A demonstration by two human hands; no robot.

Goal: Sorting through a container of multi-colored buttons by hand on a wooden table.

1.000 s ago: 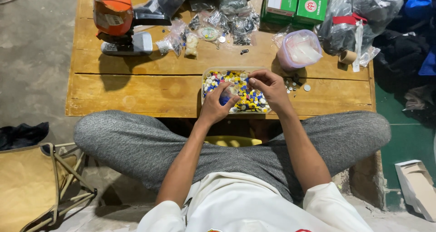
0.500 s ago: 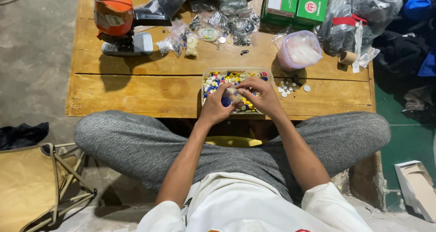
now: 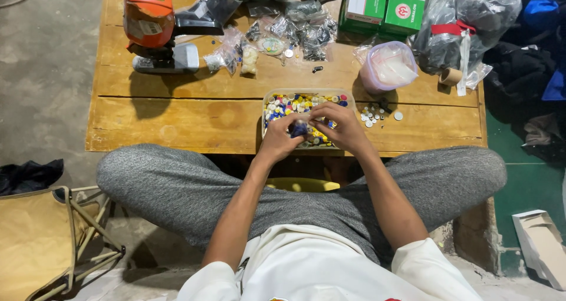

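a: head view, looking down. both hands meet over the tub [image 3: 268, 100] at the table's [image 3: 177, 118] near edge, about 12 o'clock from the person's crossed legs.

b: how is the left hand [image 3: 282, 137] set?

a: fingers curled in narrow, thumb and fingertips pinched on a small blue piece [image 3: 298, 129]. it sits right over the tub's near half.

b: and the right hand [image 3: 341, 127]?

a: also narrow, fingers bent toward the left, tips touching the same blue piece from 3 o'clock. whether it grips the piece or only touches it, i cannot tell.

b: what's in the tub?

a: small round pieces, yellow, blue, white and some red, filling it. the hands hide the near part.

b: anything around it?

a: loose white discs [image 3: 372, 117] on the wood just at 3 o'clock of the tub. a pink bowl [image 3: 388, 68] with a clear bag in it at 1 o'clock. small clear bags [image 3: 295, 30] at 12 o'clock, an orange machine [image 3: 150, 21] well off at 10 o'clock, and green boxes [image 3: 383, 6] at the far edge.
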